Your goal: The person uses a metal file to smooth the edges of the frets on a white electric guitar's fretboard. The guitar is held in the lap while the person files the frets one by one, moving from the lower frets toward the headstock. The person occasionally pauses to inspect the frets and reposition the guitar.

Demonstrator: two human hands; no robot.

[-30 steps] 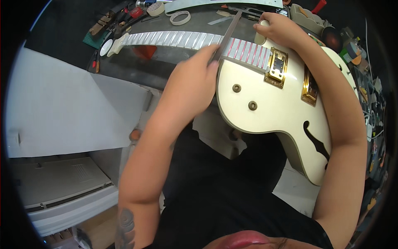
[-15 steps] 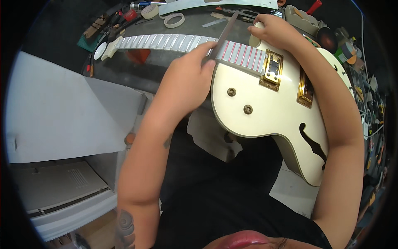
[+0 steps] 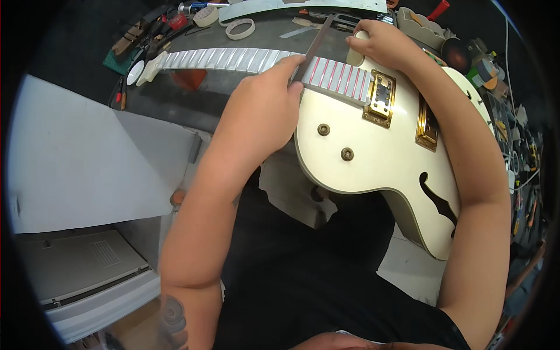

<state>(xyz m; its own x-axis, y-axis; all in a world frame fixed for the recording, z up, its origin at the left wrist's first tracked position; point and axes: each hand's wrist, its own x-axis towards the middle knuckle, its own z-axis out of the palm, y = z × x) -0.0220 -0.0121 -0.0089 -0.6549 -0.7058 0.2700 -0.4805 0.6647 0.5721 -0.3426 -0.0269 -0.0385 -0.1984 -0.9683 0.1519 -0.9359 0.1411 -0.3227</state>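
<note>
A cream electric guitar body lies tilted across my lap and the bench edge. Silvery tape covers its fretboard between the frets, and the frets nearest the body show pinkish-red lines. My left hand is closed on a flat metal file, which lies crosswise over the neck near the body joint. The file's far end sticks out past the neck. My right hand is wrapped round the guitar's far horn, and its forearm crosses the body. Two gold pickups and dark knobs sit on the top.
Tape rolls, a long pale metal strip and hand tools lie on the dark bench. An orange block is under the neck. A white cabinet stands at the left. Another person's arm shows at the right rim.
The whole view has shifted very slightly left. Both hands, the file and the guitar keep nearly the same places. Another person's arm has come into view at the right rim.
</note>
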